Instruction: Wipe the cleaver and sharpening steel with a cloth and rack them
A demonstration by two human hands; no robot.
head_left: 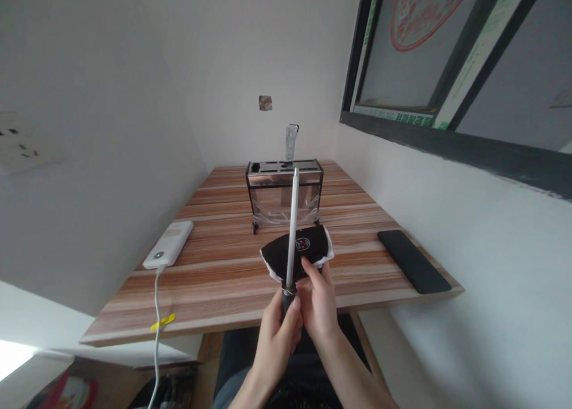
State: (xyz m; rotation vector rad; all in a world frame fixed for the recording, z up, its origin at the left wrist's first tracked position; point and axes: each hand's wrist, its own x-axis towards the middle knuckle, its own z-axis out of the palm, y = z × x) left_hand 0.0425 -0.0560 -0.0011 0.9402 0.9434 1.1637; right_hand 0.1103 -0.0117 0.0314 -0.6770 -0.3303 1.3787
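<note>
"Where's the metal rod (292,230)?"
"On the near side of the rack (268,180), left hand (273,328) fingers closed around its black handle (287,301)."
"And the right hand (319,301)?"
"Also before the rack, thumb and fingers pinching the black cloth (318,242)."

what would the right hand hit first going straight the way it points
Past the black cloth it holds, the right hand would likely meet the rack, though depth is unclear.

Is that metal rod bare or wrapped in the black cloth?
Bare: the metal rod shows uncovered to its tip, in front of the black cloth.
</note>
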